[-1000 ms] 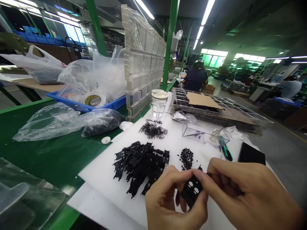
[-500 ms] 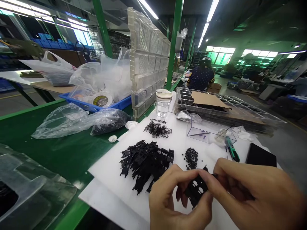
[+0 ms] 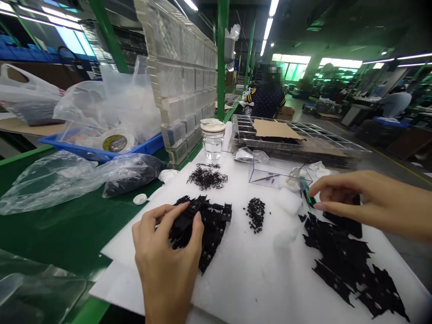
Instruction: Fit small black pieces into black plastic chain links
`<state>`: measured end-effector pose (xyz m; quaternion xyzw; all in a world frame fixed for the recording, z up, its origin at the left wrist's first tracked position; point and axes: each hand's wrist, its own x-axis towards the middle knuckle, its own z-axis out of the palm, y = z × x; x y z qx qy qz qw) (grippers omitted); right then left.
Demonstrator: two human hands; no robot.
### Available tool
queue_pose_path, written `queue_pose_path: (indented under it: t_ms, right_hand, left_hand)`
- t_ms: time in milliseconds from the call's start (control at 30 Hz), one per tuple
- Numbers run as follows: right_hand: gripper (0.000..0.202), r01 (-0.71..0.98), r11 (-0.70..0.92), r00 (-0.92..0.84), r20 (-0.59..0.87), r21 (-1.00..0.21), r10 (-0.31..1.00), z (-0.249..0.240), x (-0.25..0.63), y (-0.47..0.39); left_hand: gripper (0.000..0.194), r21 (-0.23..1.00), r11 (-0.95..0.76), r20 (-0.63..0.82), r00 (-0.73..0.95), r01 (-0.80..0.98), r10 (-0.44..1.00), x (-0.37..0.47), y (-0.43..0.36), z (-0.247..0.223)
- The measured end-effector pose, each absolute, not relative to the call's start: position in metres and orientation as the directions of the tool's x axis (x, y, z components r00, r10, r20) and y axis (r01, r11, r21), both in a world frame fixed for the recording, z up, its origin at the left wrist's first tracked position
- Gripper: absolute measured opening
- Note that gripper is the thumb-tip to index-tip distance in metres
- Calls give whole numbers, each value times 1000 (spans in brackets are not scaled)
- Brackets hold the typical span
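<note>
My left hand (image 3: pixel 168 252) is over a heap of flat black plastic parts (image 3: pixel 212 220), thumb and fingers apart around the near side of the heap. I cannot tell whether the fingertips touch a part. At the right, my right hand (image 3: pixel 361 202) hovers with thumb and fingers apart and no part visible between them. Beneath it lies a second spread of black plastic parts (image 3: pixel 340 252). Small black pieces (image 3: pixel 256 213) form a pile between the two hands. Farther back is a tangle of thin black pieces (image 3: pixel 207 177).
A lidded clear jar (image 3: pixel 213 143), a clear box (image 3: pixel 270 173) and a partly hidden green cutter (image 3: pixel 308 193) stand or lie on the white board (image 3: pixel 243 279). Clear trays (image 3: pixel 303 148) are stacked behind. A blue bin (image 3: pixel 97 155) is left; a person (image 3: pixel 266 99) sits beyond.
The black part between both hands is no longer there. My left hand moved left to the heap, and my right hand moved away to the right. The view has turned right.
</note>
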<state>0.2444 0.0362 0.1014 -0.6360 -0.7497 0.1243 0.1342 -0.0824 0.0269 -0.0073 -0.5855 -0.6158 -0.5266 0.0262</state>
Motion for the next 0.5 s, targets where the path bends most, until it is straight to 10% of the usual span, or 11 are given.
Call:
queue_pose_path:
  t_ms: [267,500]
  right_hand:
    - [20,961,-171,47,-483,-216,874,80,258,63]
    - [33,956,-277,176,-572,-93,801,61,246,79]
  left_hand:
    - [32,625,-187,589,-300,758,751,-79,29,-8]
    - [25,750,-179,578,-498,637,647,-71,24,-2]
